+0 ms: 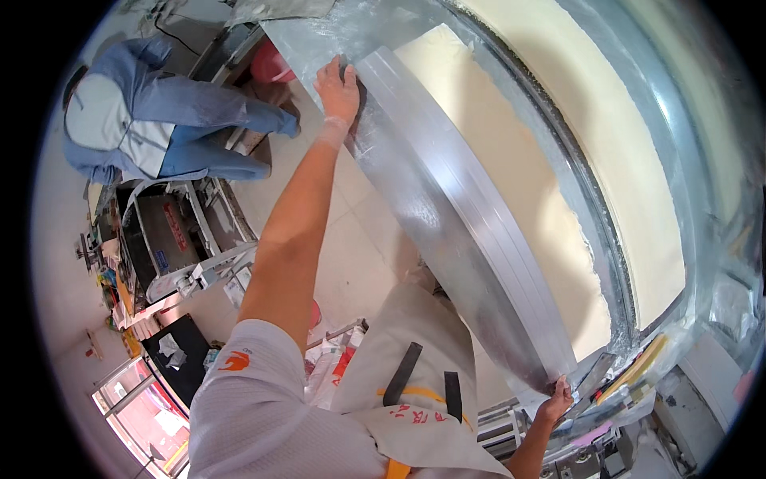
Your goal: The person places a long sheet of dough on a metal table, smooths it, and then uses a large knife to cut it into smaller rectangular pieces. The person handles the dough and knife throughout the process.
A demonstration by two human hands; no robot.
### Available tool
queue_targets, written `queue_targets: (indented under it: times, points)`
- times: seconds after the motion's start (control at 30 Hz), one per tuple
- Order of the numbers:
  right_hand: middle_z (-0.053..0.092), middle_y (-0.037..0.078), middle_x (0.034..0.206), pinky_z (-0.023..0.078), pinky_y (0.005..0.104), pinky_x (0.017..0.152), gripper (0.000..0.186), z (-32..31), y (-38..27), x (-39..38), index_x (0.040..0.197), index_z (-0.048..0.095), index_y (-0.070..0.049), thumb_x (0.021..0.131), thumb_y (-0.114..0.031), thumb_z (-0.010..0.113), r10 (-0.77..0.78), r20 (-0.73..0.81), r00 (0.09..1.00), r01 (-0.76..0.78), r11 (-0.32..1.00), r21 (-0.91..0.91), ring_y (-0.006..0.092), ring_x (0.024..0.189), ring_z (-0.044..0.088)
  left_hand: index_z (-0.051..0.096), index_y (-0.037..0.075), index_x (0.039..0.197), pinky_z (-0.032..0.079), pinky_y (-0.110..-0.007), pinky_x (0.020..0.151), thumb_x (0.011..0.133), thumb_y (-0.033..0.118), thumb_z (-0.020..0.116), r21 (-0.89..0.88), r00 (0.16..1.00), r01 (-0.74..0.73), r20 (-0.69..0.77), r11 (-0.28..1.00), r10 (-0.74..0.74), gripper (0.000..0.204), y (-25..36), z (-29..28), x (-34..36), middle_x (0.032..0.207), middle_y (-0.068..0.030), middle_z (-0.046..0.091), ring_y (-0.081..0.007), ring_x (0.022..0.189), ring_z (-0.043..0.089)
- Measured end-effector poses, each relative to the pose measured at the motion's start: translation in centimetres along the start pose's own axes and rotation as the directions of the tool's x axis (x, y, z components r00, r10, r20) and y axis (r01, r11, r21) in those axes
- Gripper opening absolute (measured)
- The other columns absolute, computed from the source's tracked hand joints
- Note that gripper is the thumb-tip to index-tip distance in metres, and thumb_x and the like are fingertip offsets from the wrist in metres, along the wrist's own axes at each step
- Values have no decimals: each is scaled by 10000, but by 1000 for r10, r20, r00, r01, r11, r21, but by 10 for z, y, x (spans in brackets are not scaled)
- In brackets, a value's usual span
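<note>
A long, grooved aluminium straightedge (471, 195) lies along the near side of a grey metal-topped table (423, 207). Beyond it is a cream sheet (511, 160) with ragged edges. My left hand (337, 92) rests at the table's edge by the far-left end of the straightedge, its fingers apart and a small gap between it and the metal. At the lower right, my right hand (556, 401) pinches the near end of the straightedge between thumb and fingers. Part of that grip is hidden.
A second cream sheet (638, 191) lies past a dark groove (570, 144). Tools with a yellow strip (634, 369) sit at the table's right end. A co-worker in blue (191, 104) stands bent at the upper left, near a metal frame (195, 227) and a red container (271, 62).
</note>
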State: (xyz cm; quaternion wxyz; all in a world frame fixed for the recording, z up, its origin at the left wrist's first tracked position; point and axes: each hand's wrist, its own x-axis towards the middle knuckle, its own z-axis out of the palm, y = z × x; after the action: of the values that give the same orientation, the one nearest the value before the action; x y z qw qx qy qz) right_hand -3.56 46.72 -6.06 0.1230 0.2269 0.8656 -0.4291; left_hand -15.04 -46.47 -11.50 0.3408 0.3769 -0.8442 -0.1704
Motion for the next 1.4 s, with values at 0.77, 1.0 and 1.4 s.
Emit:
queue_targets:
  times: [0.77,1.0,1.4]
  points:
    - [742,37,916,479,301,883,263,-18,-20,-6,996,770,-12,944,-259,844,285,-22,958,-281,953,111,117,908,641,347,-51,1632,288,-547,1277,828,688,828,189,701,-322,706,928,99,1193,180,-28,-137,1693,-333,278,-480,1592,245]
    - [601,128,941,505,425,785,417,-84,19,1,1035,581,-39,828,-192,908,-328,-271,905,35,693,-720,344,887,624,361,-108,1585,337,-530,1250,685,653,951,219,600,-436,793,873,100,1318,144,-12,-106,1614,-327,401,-470,1534,343]
    - [560,46,979,476,317,704,427,-135,-16,-32,1303,550,3,912,-48,714,-103,-136,985,68,967,-245,128,805,529,291,-163,1576,310,-517,1286,540,710,966,391,644,-366,761,844,-73,1513,182,-16,-110,1646,-353,337,-481,1587,258]
